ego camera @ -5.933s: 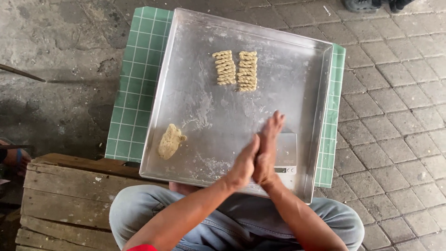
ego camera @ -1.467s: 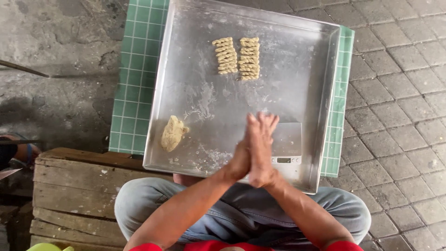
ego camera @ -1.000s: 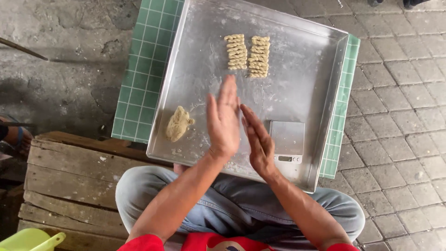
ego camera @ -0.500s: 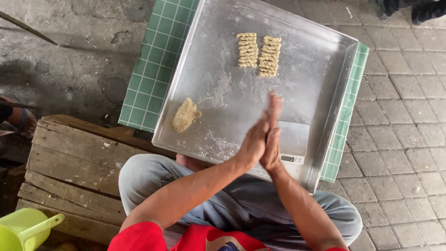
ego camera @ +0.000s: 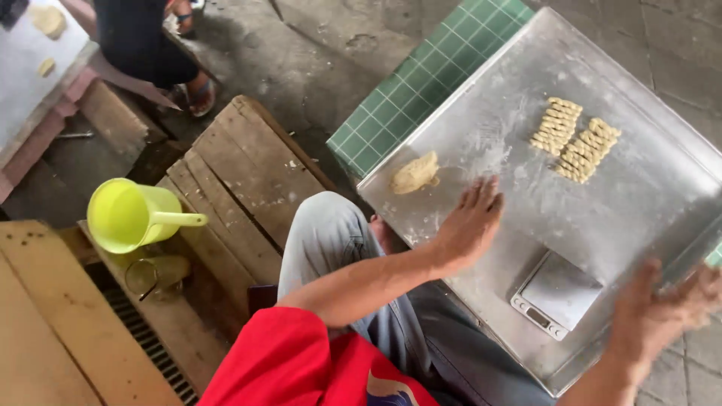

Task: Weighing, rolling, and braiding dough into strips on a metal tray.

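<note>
Head view. The left hand (ego camera: 470, 224) lies flat and open, palm down, fingers spread, on the floured floor of a large metal tray (ego camera: 662, 195); it holds nothing. A lump of dough (ego camera: 414, 174) rests on the tray just beyond and to the outer side of this hand's fingertips, near it but not touching. Two rows of twisted dough pieces (ego camera: 575, 140) lie side by side farther along the tray, well apart from the left hand, on its inner side and beyond. The right hand (ego camera: 662, 308) is raised over the tray's near right edge, open and motion-blurred, with nothing visible in it. A small digital scale (ego camera: 555, 293) sits on the tray between the two hands, nearer the right one. The tray rests on a green gridded mat (ego camera: 421, 86). On the outer side of the left arm stand a wooden pallet (ego camera: 241, 177) and, farther out, a yellow-green plastic jug (ego camera: 128, 215) beside a glass jar (ego camera: 154, 272).
</note>
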